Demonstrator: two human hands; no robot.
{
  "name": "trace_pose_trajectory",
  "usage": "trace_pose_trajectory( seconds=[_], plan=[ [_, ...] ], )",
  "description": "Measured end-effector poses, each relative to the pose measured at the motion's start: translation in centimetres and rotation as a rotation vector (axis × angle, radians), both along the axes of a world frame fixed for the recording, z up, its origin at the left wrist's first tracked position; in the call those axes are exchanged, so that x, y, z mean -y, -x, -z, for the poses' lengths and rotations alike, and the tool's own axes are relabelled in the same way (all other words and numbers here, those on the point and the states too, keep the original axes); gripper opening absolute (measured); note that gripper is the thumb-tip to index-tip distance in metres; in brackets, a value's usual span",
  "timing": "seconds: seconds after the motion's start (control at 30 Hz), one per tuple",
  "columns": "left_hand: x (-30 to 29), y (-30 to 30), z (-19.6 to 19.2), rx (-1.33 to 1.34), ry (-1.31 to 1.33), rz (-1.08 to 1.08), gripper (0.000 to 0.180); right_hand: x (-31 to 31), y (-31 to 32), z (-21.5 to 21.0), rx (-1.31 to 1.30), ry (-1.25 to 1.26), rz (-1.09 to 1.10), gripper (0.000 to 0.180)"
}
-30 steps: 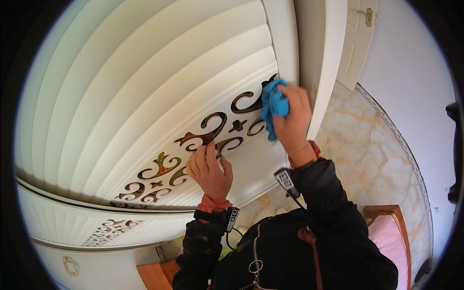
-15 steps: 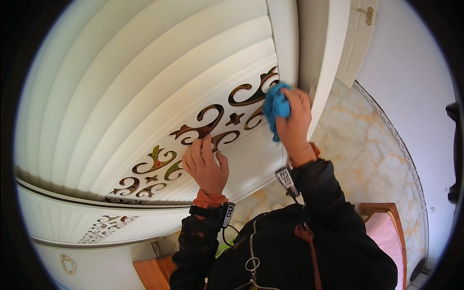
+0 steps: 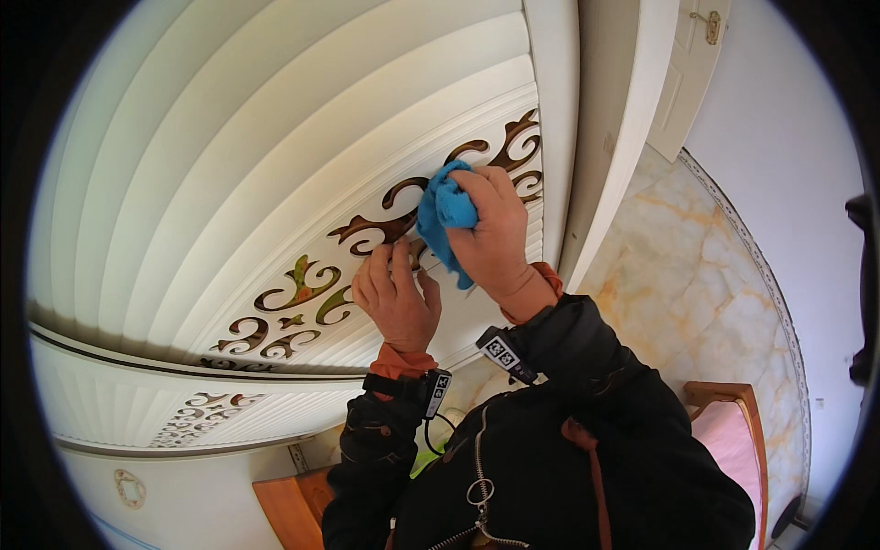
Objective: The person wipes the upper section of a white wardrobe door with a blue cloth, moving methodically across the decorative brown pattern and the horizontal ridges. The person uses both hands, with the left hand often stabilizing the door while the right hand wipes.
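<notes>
A white slatted wardrobe door [image 3: 367,110] stands in front of me, crossed by a band of scroll-shaped cut-outs [image 3: 298,293] backed by dark, shiny material. Bunched in my right hand [image 3: 500,234] is a blue cloth [image 3: 445,215], pressed against the middle of that band. Just left of the cloth, my left hand [image 3: 396,298] rests its fingertips on the door at the lower edge of a large scroll. Its fingers are bent and a little apart, with nothing in them. The cloth and right hand hide part of the pattern.
Beyond the door's right edge is a white frame [image 3: 623,147], then another door with a gold handle [image 3: 710,27]. Marbled tiles [image 3: 678,266] cover the floor. A wooden piece with a pink cushion [image 3: 731,435] stands at lower right, brown wooden furniture [image 3: 293,509] at lower left.
My right hand has moved left with the blue cloth, from the door's right edge to the middle of the pattern. The left hand stays nearly in place. The view has shifted slightly.
</notes>
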State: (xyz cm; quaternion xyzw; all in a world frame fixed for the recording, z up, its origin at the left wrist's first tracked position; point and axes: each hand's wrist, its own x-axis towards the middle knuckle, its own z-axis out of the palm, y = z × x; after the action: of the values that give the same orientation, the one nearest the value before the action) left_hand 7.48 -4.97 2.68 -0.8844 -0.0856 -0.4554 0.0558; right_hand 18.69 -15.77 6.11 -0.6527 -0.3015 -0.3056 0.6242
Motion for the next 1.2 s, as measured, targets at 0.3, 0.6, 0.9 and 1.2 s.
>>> trace_pose_trajectory(
  seconds=[0.3, 0.6, 0.9, 1.2],
  plan=[
    [0.0, -0.1, 0.0, 0.007, 0.019, 0.002, 0.058, 4.9, -3.6, 1.9, -0.071, 0.172, 0.249, 0.038],
    [0.2, 0.0, -0.1, -0.004, 0.041, -0.011, 0.059, 2.1, -0.7, 0.8, -0.009, 0.191, -0.004, 0.043],
    [0.4, 0.1, -0.4, -0.004, 0.043, 0.001, 0.057, 3.6, -2.3, 2.4, -0.027, 0.165, 0.191, 0.041],
    [0.3, 0.2, -0.6, 0.016, 0.034, 0.013, 0.056, 5.4, -3.3, 2.4, -0.049, 0.176, 0.158, 0.042]
  ],
)
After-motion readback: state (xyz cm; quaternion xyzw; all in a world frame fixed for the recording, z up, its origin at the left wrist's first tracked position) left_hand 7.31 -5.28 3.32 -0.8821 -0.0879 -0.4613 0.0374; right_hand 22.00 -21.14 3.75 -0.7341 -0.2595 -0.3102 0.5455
